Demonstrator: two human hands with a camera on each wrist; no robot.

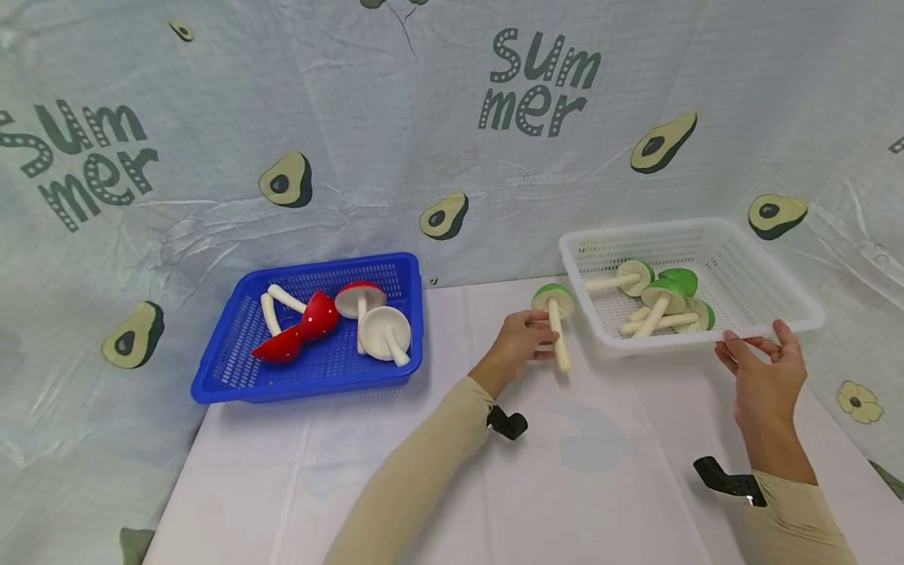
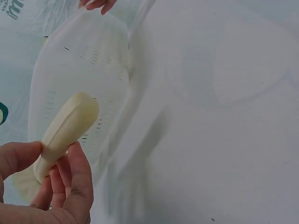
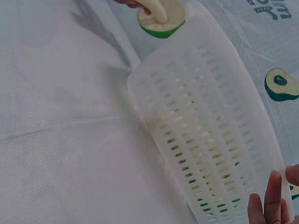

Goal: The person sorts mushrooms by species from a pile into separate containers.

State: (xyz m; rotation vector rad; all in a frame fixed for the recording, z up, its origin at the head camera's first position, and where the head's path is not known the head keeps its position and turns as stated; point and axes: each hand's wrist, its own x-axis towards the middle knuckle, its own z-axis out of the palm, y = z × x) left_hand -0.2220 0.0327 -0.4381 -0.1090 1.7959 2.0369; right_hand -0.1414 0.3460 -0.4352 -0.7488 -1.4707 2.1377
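My left hand (image 1: pixel 524 343) pinches a green-capped toy mushroom (image 1: pixel 556 322) by its pale stem, just left of the white basket (image 1: pixel 607 344). In the left wrist view the stem (image 2: pixel 70 123) points up between thumb and fingers, and the cap is mostly hidden behind the hand. My right hand (image 1: pixel 770 377) grips the white basket's near rim at its right end. The right wrist view has the fingers (image 3: pixel 272 198) against the slotted outer wall and the thumb at the rim. Several green-capped mushrooms (image 1: pixel 664 298) lie in the white basket.
On the left of the white-covered table (image 1: pixel 452 486) stands a blue basket (image 1: pixel 304 384) with several red-capped mushrooms (image 1: pixel 320 314) and one whose pale underside (image 1: pixel 384 329) faces up. A printed curtain (image 1: pixel 381 118) hangs behind both baskets.
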